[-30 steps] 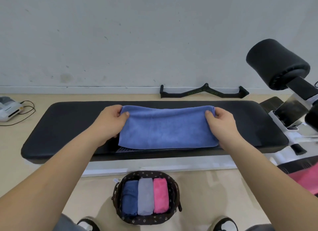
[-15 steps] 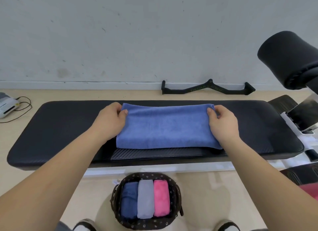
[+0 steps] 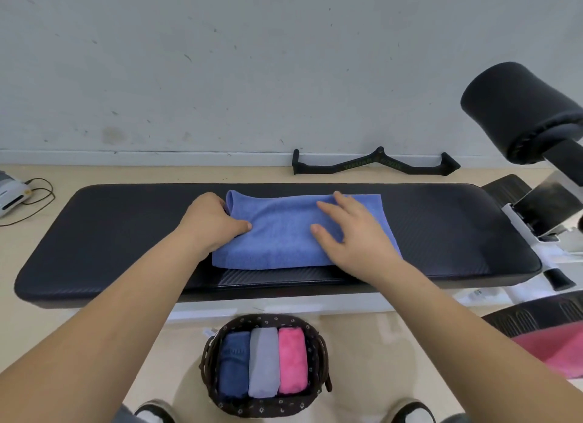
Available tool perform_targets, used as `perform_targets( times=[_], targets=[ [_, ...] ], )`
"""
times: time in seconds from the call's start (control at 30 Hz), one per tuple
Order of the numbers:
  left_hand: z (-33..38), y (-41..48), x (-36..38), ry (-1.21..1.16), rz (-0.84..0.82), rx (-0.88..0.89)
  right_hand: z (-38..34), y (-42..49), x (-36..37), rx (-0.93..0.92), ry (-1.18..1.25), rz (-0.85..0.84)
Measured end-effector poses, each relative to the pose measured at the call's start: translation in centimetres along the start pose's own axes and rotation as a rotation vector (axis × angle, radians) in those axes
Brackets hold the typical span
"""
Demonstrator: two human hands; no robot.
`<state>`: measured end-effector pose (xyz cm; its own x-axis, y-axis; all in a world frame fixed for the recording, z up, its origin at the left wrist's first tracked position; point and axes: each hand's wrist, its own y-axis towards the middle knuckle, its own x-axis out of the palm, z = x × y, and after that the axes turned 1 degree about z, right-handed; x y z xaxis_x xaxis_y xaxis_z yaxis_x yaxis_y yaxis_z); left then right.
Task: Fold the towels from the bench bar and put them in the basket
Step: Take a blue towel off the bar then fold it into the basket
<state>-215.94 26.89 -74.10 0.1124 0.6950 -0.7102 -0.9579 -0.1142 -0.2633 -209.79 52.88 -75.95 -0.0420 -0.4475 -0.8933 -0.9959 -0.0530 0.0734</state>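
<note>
A blue towel (image 3: 284,233), folded into a wide band, lies flat on the black bench pad (image 3: 126,233). My left hand (image 3: 211,224) grips its left end, thumb on top and fingers curled at the edge. My right hand (image 3: 350,233) lies flat and open on the towel's right half, fingers spread and pointing left. On the floor in front of the bench stands a dark woven basket (image 3: 265,408). It holds a navy towel (image 3: 233,366), a grey towel (image 3: 265,362) and a pink towel (image 3: 291,359), rolled side by side.
A black padded roller (image 3: 517,107) on the bench frame rises at the right. A black cable handle (image 3: 375,165) lies by the wall. A white device with cords (image 3: 12,195) sits on the floor at left. Pink cloth (image 3: 558,350) shows at the right edge. My shoes flank the basket.
My right hand has let go of the towel's right end and moved left onto its top, fingers spread flat. My left hand stays on the left end.
</note>
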Motion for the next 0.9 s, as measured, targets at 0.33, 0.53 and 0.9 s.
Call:
perform_targets(
  times=[0.33, 0.53, 0.9],
  targets=[
    [-0.2, -0.8, -2.6, -0.201, -0.155, -0.153, -1.2, -0.5, 1.3, 0.066, -0.239, -0.285],
    [-0.3, -1.3, -3.1, -0.299, -0.132, -0.167, -2.9, -1.4, 1.6, -0.065, -0.301, -0.146],
    [2.6, -3.0, -2.7, -0.602, -0.050, -0.020, -2.5, -0.8, 2.3, -0.026, -0.146, -0.246]
  ],
)
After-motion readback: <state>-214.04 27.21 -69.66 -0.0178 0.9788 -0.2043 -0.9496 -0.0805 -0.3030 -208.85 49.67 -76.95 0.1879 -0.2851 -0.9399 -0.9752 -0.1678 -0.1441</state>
